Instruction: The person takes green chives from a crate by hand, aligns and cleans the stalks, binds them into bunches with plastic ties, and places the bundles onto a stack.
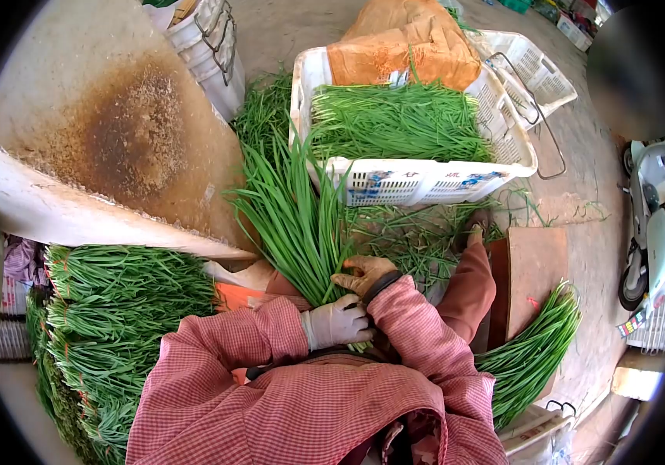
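A bunch of long green leafy stalks (298, 217) stands in front of my chest, its leaves spreading up and away from me. My left hand (336, 322), in a pale glove, is wrapped round the lower stems. Just above and to the right, my right hand (363, 275) has its fingers closed on the same bunch. The stem ends are mostly hidden behind my hands. Beyond them, a white crate (425, 182) holds more green stalks (402, 120) laid flat, with an orange-brown sack (406, 50) over its far side.
Tied bundles of greens (115, 310) are stacked at the left, below a stained board (131, 132). White buckets (208, 62) stand behind it. Another bunch (534, 353) leans by a brown board (538, 271) at the right. Loose leaves litter the floor. A scooter (650, 217) is far right.
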Demonstrator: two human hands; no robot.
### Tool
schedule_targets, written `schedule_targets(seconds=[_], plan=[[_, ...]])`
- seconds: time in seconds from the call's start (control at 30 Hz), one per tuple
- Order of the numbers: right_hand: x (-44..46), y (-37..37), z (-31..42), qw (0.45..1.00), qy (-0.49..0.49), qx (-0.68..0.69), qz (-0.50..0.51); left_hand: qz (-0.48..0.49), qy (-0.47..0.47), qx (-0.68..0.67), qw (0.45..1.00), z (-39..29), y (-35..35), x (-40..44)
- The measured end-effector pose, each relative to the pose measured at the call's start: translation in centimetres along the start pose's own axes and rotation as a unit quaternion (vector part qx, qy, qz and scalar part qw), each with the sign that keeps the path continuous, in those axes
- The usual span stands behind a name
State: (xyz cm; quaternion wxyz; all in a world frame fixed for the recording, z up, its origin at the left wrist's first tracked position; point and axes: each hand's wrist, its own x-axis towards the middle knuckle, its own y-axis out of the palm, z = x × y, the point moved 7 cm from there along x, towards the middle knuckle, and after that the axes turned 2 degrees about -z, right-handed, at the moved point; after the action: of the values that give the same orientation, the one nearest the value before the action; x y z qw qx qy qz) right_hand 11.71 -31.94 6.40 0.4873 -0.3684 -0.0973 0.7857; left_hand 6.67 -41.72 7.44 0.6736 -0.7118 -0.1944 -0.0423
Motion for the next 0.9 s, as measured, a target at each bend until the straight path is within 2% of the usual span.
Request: schedule_targets(seconds=[0.07, 0.1, 0.13, 0.2, 0.27, 0.3, 0.4, 0.47, 0.53, 0.6, 0.63, 0.67, 0.7, 0.73, 0.77, 0.8, 0.83, 0.87, 0.9], plan=[[0.9, 1.3, -1.7, 1.0, -0.029, 0.001, -0.009, -0.012, -0.004, 0.011, 1.0, 0.0, -0.5, 0.1], [1.5, 2.2, -3.0, 0.983, -0.074, 0.167, -0.021, -0.024, -0.01, 0.021, 0.999, 0.0, -0.8, 0.1], [1.1, 1.8, -2.4, 0.936, -0.117, 0.329, -0.032, -0.024, -0.011, 0.021, 0.999, 0.0, -0.8, 0.1], [0.3, 1.7, -2.8, 0.931, -0.08, 0.354, -0.048, -0.026, -0.006, 0.047, 0.999, 0.0, -0.8, 0.1], [-0.6, 2.6, -2.9, 0.849, 0.012, 0.527, 0.033, -0.038, 0.003, 0.045, 0.998, -0.1, -1.0, 0.2], [-0.7, 2.6, -3.0, 0.849, 0.012, 0.528, 0.032, -0.05, 0.009, 0.046, 0.998, -0.1, -1.2, 0.2], [-1.3, 2.6, -2.2, 0.743, -0.068, 0.66, 0.082, -0.045, 0.029, 0.042, 0.998, -0.2, -1.3, 0.2], [-1.8, 2.6, -3.1, 0.763, -0.12, 0.629, 0.087, -0.025, 0.035, 0.024, 0.999, -0.2, -1.1, 0.1], [-2.1, 3.6, -5.4, 0.748, -0.064, 0.647, 0.133, -0.02, 0.037, -0.006, 0.999, -0.1, -1.5, 0.1], [-1.3, 4.2, -9.3, 0.868, -0.105, 0.486, 0.012, 0.026, 0.046, -0.019, 0.998, -0.1, -0.2, 0.1], [2.9, 8.7, -19.6, 0.785, -0.002, 0.607, 0.122, 0.025, 0.041, -0.016, 0.999, -0.1, -0.2, 0.1], [6.4, 12.9, -29.4, 0.675, 0.13, 0.699, 0.196, 0.021, 0.038, -0.02, 0.999, -0.1, -0.3, 0.3], [6.2, 11.4, -29.9, 0.82, 0.124, 0.549, 0.102, 0.018, 0.038, -0.025, 0.999, -0.1, -0.3, 0.4], [5.6, 9.6, -30.2, 0.922, 0.154, 0.356, 0.019, 0.015, 0.037, -0.023, 0.999, -0.1, -0.2, 0.4], [4.3, 5.5, -29.0, 0.974, 0.145, -0.059, -0.162, 0.046, 0.027, -0.037, 0.998, -0.1, 0.4, 0.4], [2.9, 3.6, -25.2, 0.975, 0.143, -0.061, -0.161, 0.077, 0.017, -0.053, 0.995, -0.1, 0.9, 0.2], [1.4, 1.5, -21.2, 0.957, 0.219, -0.176, -0.079, 0.076, 0.016, -0.051, 0.996, 0.1, 0.8, 0.3], [0.3, -0.2, -18.9, 0.913, 0.289, -0.287, 0.005, 0.112, 0.015, -0.052, 0.992, 0.1, 1.1, 0.5], [0.3, -1.2, -18.1, 0.922, 0.301, -0.245, 0.003, 0.148, 0.014, -0.052, 0.988, 0.2, 1.3, 0.6]])
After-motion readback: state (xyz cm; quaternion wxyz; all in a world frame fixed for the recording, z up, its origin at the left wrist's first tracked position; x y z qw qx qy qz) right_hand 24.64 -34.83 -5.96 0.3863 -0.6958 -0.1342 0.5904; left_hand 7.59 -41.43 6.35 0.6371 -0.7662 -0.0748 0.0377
